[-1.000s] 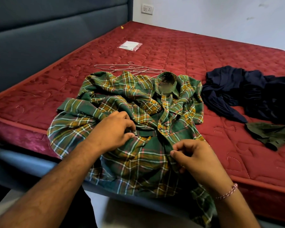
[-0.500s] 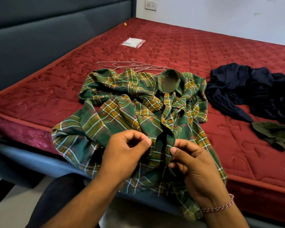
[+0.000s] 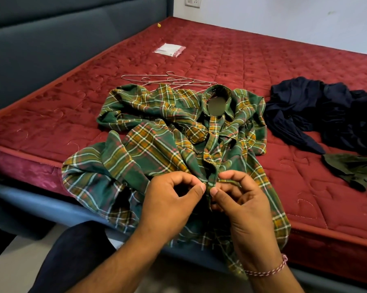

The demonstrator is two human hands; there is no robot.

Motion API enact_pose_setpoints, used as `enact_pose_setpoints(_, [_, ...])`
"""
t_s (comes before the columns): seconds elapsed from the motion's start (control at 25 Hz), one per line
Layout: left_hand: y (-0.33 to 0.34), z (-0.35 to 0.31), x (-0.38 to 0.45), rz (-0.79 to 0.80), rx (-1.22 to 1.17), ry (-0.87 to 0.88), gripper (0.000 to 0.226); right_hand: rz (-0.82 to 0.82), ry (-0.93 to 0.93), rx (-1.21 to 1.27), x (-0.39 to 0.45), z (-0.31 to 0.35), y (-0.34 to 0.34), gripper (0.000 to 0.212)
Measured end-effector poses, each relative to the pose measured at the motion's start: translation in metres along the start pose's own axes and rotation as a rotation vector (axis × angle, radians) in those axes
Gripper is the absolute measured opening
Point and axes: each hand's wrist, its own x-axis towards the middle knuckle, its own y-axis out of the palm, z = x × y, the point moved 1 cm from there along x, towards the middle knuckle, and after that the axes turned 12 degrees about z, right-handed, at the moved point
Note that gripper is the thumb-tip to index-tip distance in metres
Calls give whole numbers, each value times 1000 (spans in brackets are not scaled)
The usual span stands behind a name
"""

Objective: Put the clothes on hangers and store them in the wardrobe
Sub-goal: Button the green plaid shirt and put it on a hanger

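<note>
A green and yellow plaid shirt [image 3: 153, 149] lies crumpled on the red mattress [image 3: 252, 66], its lower part hanging over the near edge. My left hand [image 3: 170, 204] and my right hand [image 3: 242, 206] meet at the shirt's front button strip, low on the shirt. Both pinch the strip's fabric between thumb and fingers, thumbs almost touching. Several thin metal wire hangers [image 3: 170, 81] lie on the mattress just behind the shirt's collar.
A heap of dark navy clothes [image 3: 318, 115] and an olive garment [image 3: 352, 168] lie to the right on the mattress. A small clear plastic packet [image 3: 169, 50] sits farther back. The grey padded headboard [image 3: 62, 45] runs along the left; a white wall stands behind.
My left hand moved right to join my right hand at the button strip. The shirt was pulled flatter and its front closed over. The view came closer to the bed.
</note>
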Motion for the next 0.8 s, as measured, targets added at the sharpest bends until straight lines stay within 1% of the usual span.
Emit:
enact_pose_setpoints(0.24, [-2,1,1,21,3,-1,11,6,-40,-39,2,-1,0,28])
enact_pose_setpoints(0.36, [-4,3,4,35,5,-13,12,33,-73,-128,3,-2,-2,29])
enact_pose_setpoints(0.56, [-7,5,12,147,22,-31,15,126,-179,-314,12,0,-4,41])
enact_pose_setpoints(0.8, [-13,5,22,253,-20,-45,18,129,-211,-493,20,-1,0,53])
